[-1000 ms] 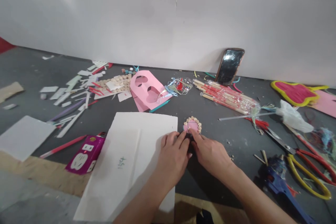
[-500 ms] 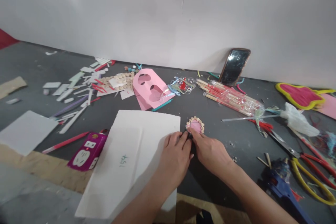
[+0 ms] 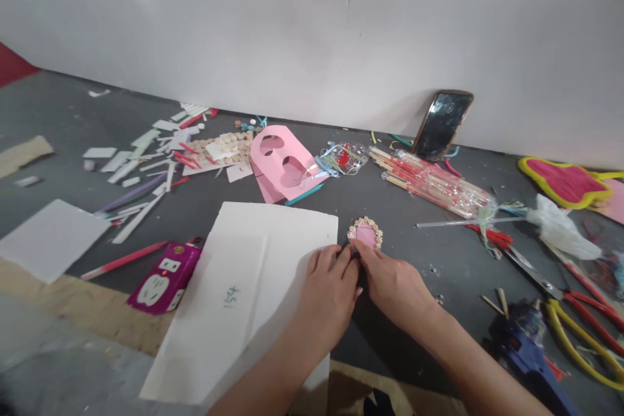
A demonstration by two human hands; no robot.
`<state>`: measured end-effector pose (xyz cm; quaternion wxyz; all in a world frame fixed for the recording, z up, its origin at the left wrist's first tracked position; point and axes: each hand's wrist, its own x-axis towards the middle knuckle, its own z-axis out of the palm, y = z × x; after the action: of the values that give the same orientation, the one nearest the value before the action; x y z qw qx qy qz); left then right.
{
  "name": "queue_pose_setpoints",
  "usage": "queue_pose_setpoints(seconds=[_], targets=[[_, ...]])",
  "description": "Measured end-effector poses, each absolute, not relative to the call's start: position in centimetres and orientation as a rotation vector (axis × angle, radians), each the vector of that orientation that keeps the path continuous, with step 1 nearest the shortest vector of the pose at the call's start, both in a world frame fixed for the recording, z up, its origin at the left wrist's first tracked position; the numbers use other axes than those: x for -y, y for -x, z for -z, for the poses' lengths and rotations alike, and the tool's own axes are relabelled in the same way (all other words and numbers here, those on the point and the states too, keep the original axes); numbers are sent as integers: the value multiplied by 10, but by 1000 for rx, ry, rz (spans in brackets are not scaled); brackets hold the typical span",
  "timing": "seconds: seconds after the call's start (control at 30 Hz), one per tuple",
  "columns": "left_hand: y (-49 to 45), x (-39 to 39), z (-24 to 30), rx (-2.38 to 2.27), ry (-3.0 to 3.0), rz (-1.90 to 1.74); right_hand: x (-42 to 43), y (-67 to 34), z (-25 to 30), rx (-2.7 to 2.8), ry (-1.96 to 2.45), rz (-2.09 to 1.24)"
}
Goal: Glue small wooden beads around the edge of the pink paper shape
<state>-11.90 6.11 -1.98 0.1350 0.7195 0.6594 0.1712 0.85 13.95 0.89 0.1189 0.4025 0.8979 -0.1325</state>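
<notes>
A small round pink piece, rimmed with little pale wooden bits, lies on the dark tabletop beside the white board. At its near left edge the bent fingers of my left hand are closed together, and that forearm crosses the board. My right hand pinches the near edge of the same piece, thumb and index finger meeting my left fingertips. Where the fingers come together, the lower rim is hidden. Marked "154", the white board lies under my left wrist.
Right of my hands are a blue glue gun and scissors. Behind lie wrapped sticks, a leaning phone and a pink cutout. On the left sit a purple packet and scattered white strips.
The view has shifted slightly, so everything sits a little farther right. Both hands stay at the near edge of the pink piece, with hardly any movement.
</notes>
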Motion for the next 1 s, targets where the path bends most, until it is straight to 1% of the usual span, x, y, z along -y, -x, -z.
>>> queue_pose_setpoints(seconds=[0.67,0.77,0.87,1.0], targets=[[120,-62,20,-1923,-2103,-481,-140,-9,-8,-2644,-1172,409],[120,-61,21,-1933,-2111,-485,-132,-18,-8,-2713,-1164,485],[120,-60,21,-1939,-2121,-488,-120,-34,-7,-2860,-1156,637],[123,-60,19,-1906,-2142,-523,-105,-64,-8,-2959,-1262,715]])
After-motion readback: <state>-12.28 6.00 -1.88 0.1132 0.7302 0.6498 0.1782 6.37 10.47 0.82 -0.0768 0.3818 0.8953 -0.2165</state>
